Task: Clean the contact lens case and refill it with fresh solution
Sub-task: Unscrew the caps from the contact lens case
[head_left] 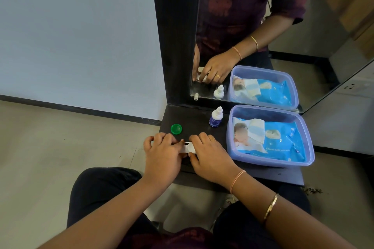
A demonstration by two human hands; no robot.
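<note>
We are gripping the white contact lens case (pixel 189 147) between our left hand (pixel 162 153) and right hand (pixel 210 155), the fingers (pixel 199 137) of both curling round its ends, over the worktop (pixel 194 119) in front of the solution bottle (pixel 216 117). One green cap (pixel 176 129) is lying to the left of that bottle. We are judging the case light, rigid and slippery once wet, so holding it by its outer edges is looking safest.

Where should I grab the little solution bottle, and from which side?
Grip the solution bottle round its wide labelled body, not the narrow white cap. It stands upright, so come from the front or left: the plastic tub sits close on its right and the mirror is behind.
</note>
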